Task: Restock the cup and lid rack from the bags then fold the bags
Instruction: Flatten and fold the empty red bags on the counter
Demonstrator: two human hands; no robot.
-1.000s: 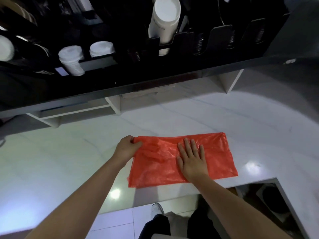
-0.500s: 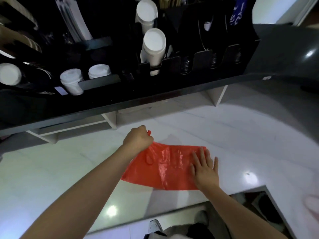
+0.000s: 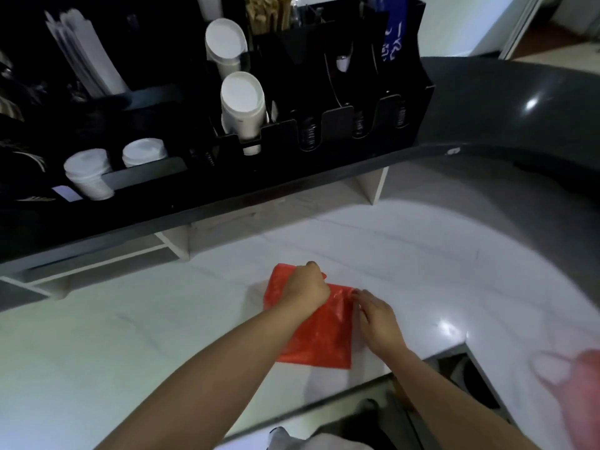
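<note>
White counter (image 3: 162, 319), L hand (image 3: 306, 289) hides red bag (image 3: 319, 339) corner (grip unclear)

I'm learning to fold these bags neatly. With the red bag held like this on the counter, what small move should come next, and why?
Probably lay the gripped edge down and press it flat. The left hand grips a bunched part of the red bag above the white counter, while the right hand touches the bag's right edge, so the fold looks laid over but not yet creased.

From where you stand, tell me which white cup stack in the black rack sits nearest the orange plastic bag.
The lower tilted white cup stack, directly in front of the upper stack, closer to the counter edge above the orange bag.
</note>
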